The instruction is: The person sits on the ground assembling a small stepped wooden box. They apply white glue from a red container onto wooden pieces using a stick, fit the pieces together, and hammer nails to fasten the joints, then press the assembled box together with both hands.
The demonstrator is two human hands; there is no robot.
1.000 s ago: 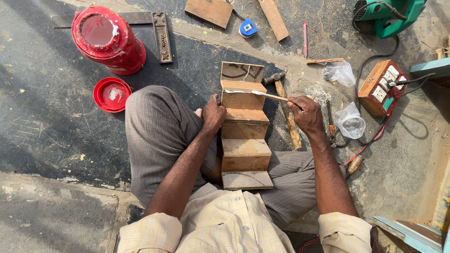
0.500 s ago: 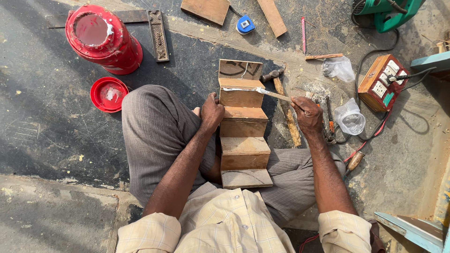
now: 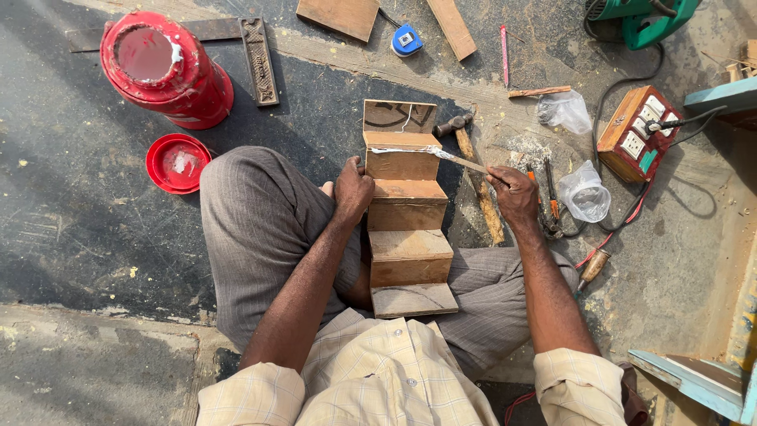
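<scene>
Down in the head view, a person sits on the ground with a stepped wooden piece (image 3: 406, 229) propped between the knees. The left hand (image 3: 352, 189) has its fingers curled against the left side of the second step, gripping it, while the right hand (image 3: 512, 193) is clenched around a thin wooden stick (image 3: 465, 162) whose pale, glue-smeared tip lies along the top edge of the upper step. As for containers, a red can (image 3: 165, 71) stands open at upper left, with whitish paste showing inside, and its red lid (image 3: 178, 162) lies face up just below it with a white smear in it. Two clear plastic bags (image 3: 585, 193) lie to the right of the hands, contents too unclear to tell. Compared with half a second ago, both hands keep their grips and the stick tip sits at about the same spot on the upper edge; only the framing has shifted slightly. A blue tape measure (image 3: 407, 40) lies near the top, a hammer (image 3: 473, 170) rests beside the steps, and a wooden socket box (image 3: 637, 132) with white outlets sits at right, cables trailing from it.
</scene>
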